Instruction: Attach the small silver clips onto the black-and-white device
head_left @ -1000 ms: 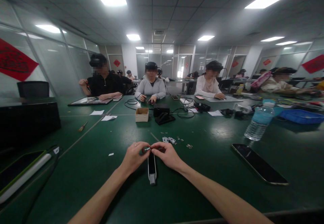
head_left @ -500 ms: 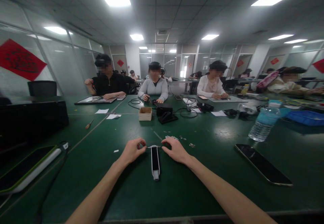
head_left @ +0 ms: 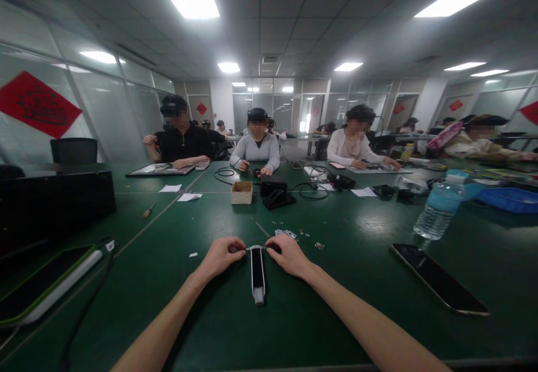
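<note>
A narrow black-and-white device (head_left: 257,274) lies lengthwise on the green table (head_left: 336,305) in front of me. My left hand (head_left: 221,256) rests just left of its far end, fingers pinched on a thin metal pin or rod that runs across the device's far end. My right hand (head_left: 289,255) sits at the right of that end, fingers curled and pinching the other side of the same small part. Several tiny metal pieces (head_left: 294,233) lie just beyond my right hand.
A black phone (head_left: 439,278) lies to the right, a water bottle (head_left: 437,209) behind it. A tablet in a green case (head_left: 42,282) sits at the left. A small cardboard box (head_left: 242,192), black gear and cables lie mid-table. Several people sit along the far side.
My hands, pinched together above the device's far end a second ago, moved apart and now sit closer in again, on either side of it.
</note>
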Motion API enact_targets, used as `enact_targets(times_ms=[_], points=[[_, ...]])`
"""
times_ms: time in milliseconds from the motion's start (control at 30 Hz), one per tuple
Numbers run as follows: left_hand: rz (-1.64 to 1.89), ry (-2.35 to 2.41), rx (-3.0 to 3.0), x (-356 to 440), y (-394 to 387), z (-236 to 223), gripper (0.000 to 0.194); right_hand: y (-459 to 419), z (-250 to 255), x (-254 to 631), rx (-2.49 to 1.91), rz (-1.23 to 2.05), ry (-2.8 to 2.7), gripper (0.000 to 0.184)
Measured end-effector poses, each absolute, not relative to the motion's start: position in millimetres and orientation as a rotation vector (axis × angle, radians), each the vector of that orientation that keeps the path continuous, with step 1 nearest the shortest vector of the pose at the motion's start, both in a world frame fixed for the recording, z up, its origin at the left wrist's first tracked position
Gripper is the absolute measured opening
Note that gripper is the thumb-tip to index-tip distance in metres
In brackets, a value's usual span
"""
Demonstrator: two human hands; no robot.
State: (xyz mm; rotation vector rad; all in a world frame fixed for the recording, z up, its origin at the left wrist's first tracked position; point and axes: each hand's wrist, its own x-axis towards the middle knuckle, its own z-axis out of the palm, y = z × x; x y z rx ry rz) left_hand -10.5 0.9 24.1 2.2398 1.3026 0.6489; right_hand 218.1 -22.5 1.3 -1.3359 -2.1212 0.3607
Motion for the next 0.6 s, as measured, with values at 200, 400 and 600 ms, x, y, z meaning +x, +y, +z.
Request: enact_targets(times_ms=[200, 400, 600], points=[[0.641, 1.308, 2.228, -9.4, -0.3, 25.7, 0.021, -23.6, 3.9, 217.1, -1.345, 0.371, -2.128, 0.017], [0.674, 1.298, 2.233, -8.9, -0.1, 23.0, 0.020, -25.4, 7.0, 216.4, -1.353, 0.377, -2.130, 0.017], [0.690, 1.302, 2.233, -7.1, 0.1, 20.3, 0.021, -26.6, 8.7, 216.2, -1.360, 0.386, -2.134, 0.018]])
